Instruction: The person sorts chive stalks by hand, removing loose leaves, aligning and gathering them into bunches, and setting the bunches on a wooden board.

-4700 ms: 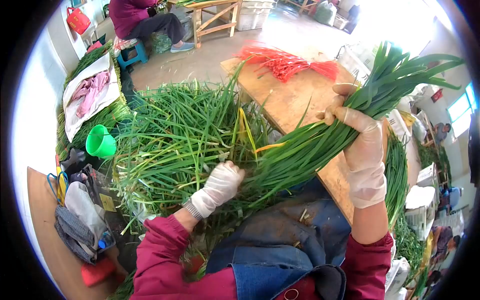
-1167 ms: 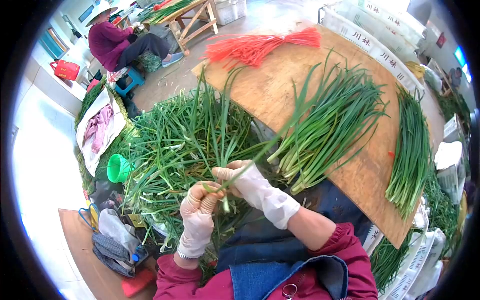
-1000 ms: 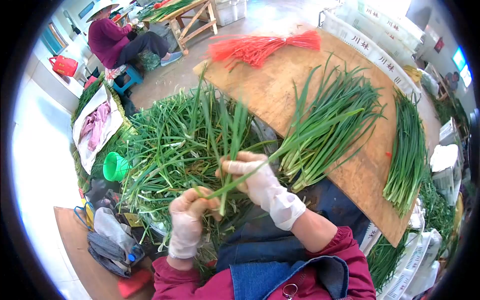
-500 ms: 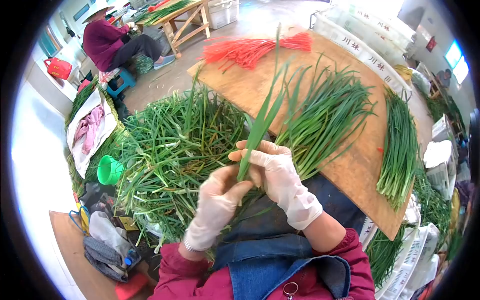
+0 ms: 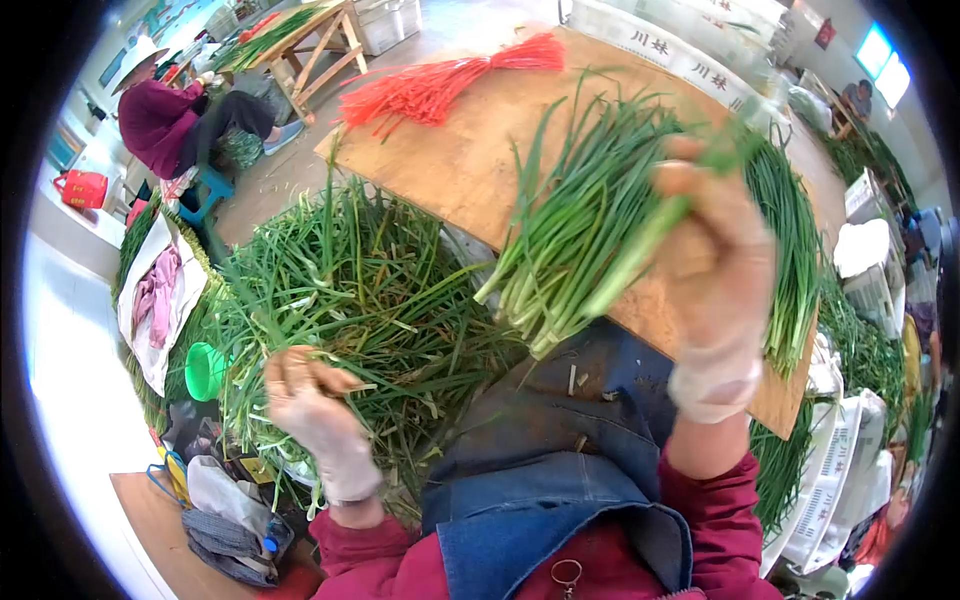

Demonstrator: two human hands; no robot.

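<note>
My right hand (image 5: 718,260), in a thin pale glove and smeared by motion, holds a garlic chive stalk (image 5: 640,250), its pale end pointing down and left. Beneath it, a bundle of garlic chives (image 5: 590,200) lies on the wooden board (image 5: 480,130), pale ends toward me. My left hand (image 5: 318,420), gloved too, hovers at the near edge of a heap of loose green leaves (image 5: 370,270). Its fingers are loosely bent and apart, with no clear object between them. A second chive bundle (image 5: 792,250) lies at the board's right side, partly hidden by my right hand.
Red ties (image 5: 450,80) lie at the board's far edge, with white crates (image 5: 680,60) behind. A green cup (image 5: 206,371) stands left of the heap. A seated person (image 5: 160,120) works at the far left near a wooden table (image 5: 300,50).
My hands have parted. The right has swung right with the stalk, over the chive bundle; the left has dropped left toward the leaf heap. The whole view has shifted slightly.
</note>
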